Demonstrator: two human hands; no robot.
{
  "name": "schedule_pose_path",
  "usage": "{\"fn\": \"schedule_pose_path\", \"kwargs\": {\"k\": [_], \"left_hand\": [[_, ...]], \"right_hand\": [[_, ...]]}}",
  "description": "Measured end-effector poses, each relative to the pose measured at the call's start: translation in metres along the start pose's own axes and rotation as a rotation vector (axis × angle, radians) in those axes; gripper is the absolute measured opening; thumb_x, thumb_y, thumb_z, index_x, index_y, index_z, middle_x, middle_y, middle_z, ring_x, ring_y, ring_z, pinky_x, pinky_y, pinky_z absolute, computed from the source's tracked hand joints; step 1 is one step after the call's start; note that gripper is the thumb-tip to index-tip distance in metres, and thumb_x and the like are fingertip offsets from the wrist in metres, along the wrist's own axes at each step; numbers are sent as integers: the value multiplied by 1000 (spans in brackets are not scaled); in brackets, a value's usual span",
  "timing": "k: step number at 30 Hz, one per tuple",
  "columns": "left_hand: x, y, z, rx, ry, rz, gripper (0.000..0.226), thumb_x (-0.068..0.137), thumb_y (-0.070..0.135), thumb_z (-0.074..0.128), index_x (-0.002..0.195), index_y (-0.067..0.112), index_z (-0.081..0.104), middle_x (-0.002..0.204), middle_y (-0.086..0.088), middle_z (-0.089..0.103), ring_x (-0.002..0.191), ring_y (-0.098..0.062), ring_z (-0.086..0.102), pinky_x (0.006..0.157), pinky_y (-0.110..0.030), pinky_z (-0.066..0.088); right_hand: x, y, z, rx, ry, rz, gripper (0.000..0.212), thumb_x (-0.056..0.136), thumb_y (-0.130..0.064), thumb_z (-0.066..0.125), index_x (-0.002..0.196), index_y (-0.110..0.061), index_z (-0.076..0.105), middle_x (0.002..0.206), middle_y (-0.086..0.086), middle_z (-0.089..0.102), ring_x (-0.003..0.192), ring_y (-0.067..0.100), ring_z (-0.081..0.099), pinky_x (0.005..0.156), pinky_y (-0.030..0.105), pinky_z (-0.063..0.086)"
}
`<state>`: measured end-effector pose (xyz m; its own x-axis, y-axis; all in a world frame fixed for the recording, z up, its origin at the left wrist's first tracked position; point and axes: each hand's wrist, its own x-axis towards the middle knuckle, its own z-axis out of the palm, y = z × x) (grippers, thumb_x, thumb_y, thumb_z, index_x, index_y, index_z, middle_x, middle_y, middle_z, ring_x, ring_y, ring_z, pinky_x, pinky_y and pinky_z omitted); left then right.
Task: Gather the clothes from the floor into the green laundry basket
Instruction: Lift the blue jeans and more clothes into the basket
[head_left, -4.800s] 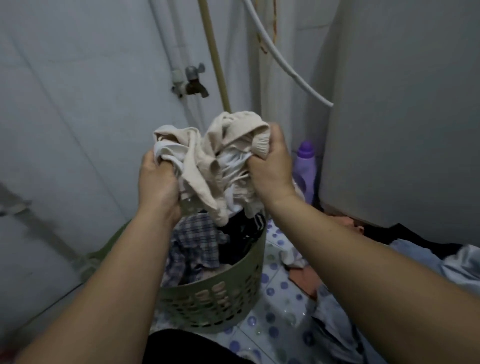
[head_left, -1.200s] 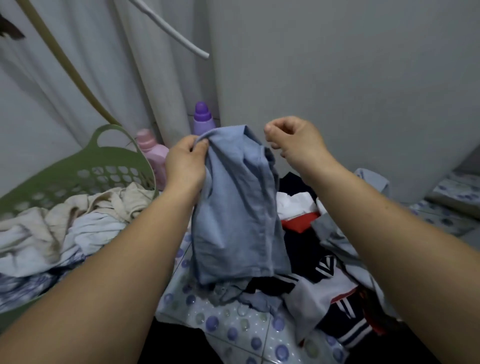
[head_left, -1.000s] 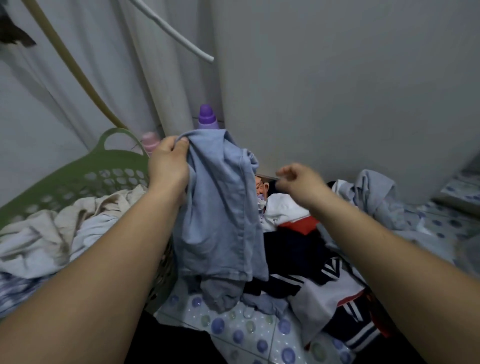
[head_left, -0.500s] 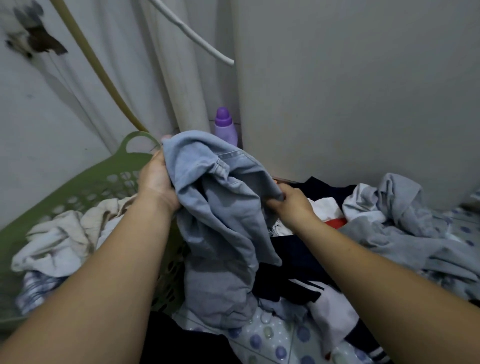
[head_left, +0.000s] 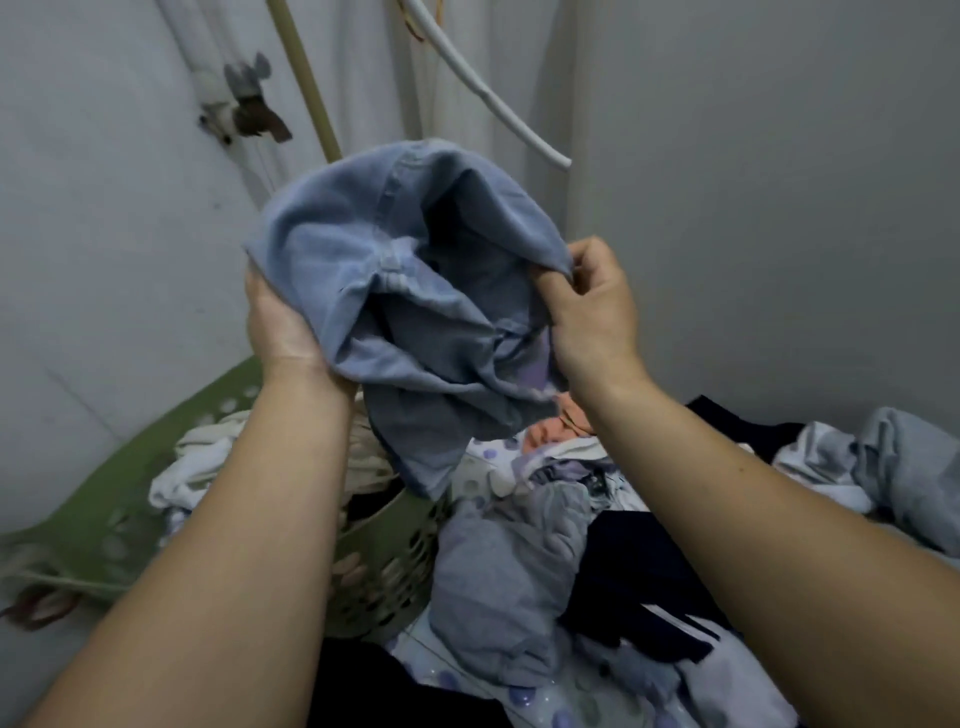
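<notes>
Blue garment hides the left hand fingers; basket blurred.

The blue garment covers the left hand's fingers and most of a purple bottle. The green laundry basket runs off the left edge (its near wall behind the forearm). The wall tap is blurred.

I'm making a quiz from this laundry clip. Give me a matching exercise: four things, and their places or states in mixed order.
Things:
1. light blue denim garment
2. green plastic laundry basket
3. white hose
4. dark navy striped garment

Places or states:
A. hangs by the wall
B. lies on the floor
C. held up by both hands
D. holds pale clothes

Pairs: 1-C, 2-D, 3-A, 4-B
</notes>
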<state>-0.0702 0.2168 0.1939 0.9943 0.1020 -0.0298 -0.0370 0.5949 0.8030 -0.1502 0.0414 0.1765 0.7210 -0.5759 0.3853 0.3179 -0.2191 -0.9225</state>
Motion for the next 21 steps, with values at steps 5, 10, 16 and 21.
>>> {"fn": "schedule_pose_path", "kwargs": {"k": [5, 10, 16, 21], "left_hand": [[22, 25, -61, 175, 281, 62, 34, 104, 25, 28, 74, 23, 44, 71, 5, 50, 81, -14, 52, 69, -20, 47], [5, 15, -117, 535, 464, -120, 28, 96, 4, 36, 74, 9, 51, 73, -4, 50, 72, -16, 50, 44, -21, 36], [2, 2, -146, 1339, 51, 194, 49, 91, 18, 56, 139, 24, 46, 143, -10, 48, 133, -30, 43, 110, -47, 35], [-4, -22, -140, 1950, -343, -105, 73, 87, 48, 57, 148, 43, 16, 162, 6, 1, 150, -25, -2, 116, -59, 9]], "right_hand": [[-16, 9, 59, -100, -217, -83, 25, 86, -8, 60, 70, -22, 48, 66, -4, 53, 59, -5, 43, 61, 13, 39], [-43, 53, 90, -626, -794, 51, 36, 88, -9, 51, 123, -13, 59, 128, 12, 59, 118, 26, 54, 103, 33, 42], [-51, 57, 79, -809, -649, -54, 37, 86, -14, 53, 122, -19, 58, 132, 6, 50, 125, 26, 44, 104, 35, 38], [-52, 53, 72, -1177, -813, -110, 65, 79, -44, 64, 136, -26, 40, 140, 4, 40, 130, 29, 32, 102, 41, 33]]}}
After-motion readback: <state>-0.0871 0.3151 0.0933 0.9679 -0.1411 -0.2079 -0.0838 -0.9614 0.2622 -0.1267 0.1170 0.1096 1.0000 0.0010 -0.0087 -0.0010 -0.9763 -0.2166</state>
